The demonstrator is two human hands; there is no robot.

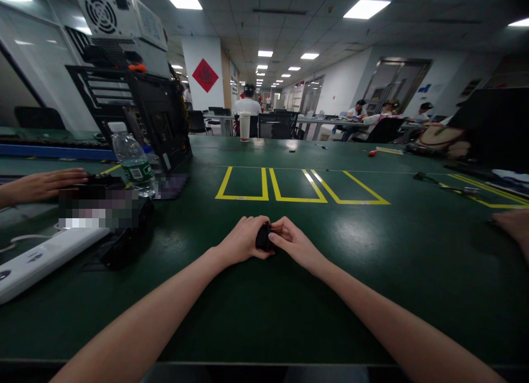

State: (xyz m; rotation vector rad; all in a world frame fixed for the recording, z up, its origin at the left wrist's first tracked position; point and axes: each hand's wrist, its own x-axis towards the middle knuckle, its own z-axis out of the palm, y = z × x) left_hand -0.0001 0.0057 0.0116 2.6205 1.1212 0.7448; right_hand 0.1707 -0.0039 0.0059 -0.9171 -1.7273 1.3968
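Note:
A small black object is held between my two hands, low over the green table. Its kind is hard to make out, since fingers cover much of it. My left hand wraps round it from the left, thumb below and fingers over the top. From the right, my right hand pinches its edge with the thumb and fingertips. Just beyond my hands, yellow tape outlines mark the table top.
A water bottle, a black computer case and a white power strip stand or lie at left, near another person's hand. A white cup stands at the far edge. Another hand rests at right, near a cable.

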